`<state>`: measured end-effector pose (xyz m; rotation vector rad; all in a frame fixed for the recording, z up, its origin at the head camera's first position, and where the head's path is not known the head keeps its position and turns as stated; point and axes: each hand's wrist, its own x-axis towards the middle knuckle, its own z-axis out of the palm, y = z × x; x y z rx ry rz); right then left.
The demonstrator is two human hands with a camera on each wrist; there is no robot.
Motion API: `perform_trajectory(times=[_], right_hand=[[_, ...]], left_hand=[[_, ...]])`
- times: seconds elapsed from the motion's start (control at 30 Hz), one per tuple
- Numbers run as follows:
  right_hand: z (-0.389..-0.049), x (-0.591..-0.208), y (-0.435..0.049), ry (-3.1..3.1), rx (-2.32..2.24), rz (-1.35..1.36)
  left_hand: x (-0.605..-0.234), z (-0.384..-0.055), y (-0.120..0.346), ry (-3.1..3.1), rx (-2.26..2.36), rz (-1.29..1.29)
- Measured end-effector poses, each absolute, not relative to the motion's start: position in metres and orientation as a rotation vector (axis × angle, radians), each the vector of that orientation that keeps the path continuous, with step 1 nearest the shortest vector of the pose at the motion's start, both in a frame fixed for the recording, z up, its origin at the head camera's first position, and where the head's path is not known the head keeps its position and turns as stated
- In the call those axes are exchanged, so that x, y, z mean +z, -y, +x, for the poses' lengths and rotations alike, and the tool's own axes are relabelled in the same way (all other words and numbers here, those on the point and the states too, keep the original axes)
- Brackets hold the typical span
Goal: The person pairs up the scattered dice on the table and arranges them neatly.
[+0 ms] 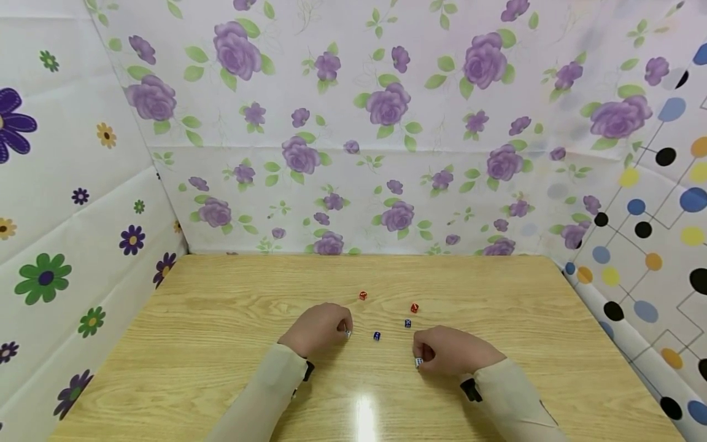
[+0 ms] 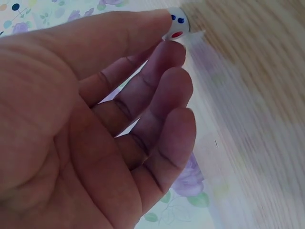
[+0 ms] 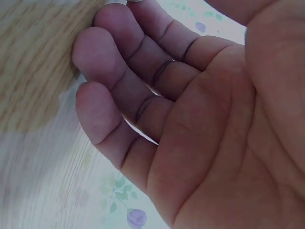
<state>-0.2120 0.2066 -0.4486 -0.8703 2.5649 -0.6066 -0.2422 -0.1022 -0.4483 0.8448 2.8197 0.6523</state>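
Note:
My left hand (image 1: pixel 320 328) pinches a white die (image 1: pixel 348 334) between thumb and fingertips, low over the table. In the left wrist view that die (image 2: pixel 178 24) shows blue pips and a red one at the thumb tip. On the other side, my right hand (image 1: pixel 450 350) holds a second white die (image 1: pixel 419 362) with its thumb and index finger. The right wrist view shows the curled fingers (image 3: pixel 97 55), with only a sliver of the die at the top edge. Between the hands lie two blue dice, one nearer the middle (image 1: pixel 377 336) and another blue die (image 1: pixel 407 323) close to the right hand.
Farther back on the wooden table (image 1: pixel 232 288) sit a red die (image 1: pixel 363 296) and, to its right, another red die (image 1: pixel 415 308). A flowered cloth (image 1: pixel 353 184) hangs behind the table, with patterned cloths at both sides.

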Motion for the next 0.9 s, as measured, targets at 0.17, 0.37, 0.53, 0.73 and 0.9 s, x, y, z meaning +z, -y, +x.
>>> perform_trajectory(times=[0.17,0.37,0.53,0.73,0.9], right_hand=[[-0.2130,-0.4495,-0.2060,-2.552,-0.619,-0.872],[-0.2133,-0.4502,-0.2052,-2.556,-0.611,-0.875],[-0.2124,-0.4489,-0.2059,-2.556,-0.619,-0.865],[-0.2128,-0.4496,-0.2070,-2.560,-0.600,-0.871],[-0.2136,-0.4509,-0.2071,-2.562,-0.596,-0.870]], left_hand=[[-0.4459,-0.2399,0.1036,-2.768,0.679,0.850],[-0.4430,-0.2367,0.1051,-2.740,0.684,0.836],[-0.4414,-0.2358,0.1056,-2.735,0.683,0.831],[-0.4405,-0.2355,0.1047,-2.729,0.691,0.830],[-0.4393,-0.2354,0.1032,-2.703,0.705,0.839]])
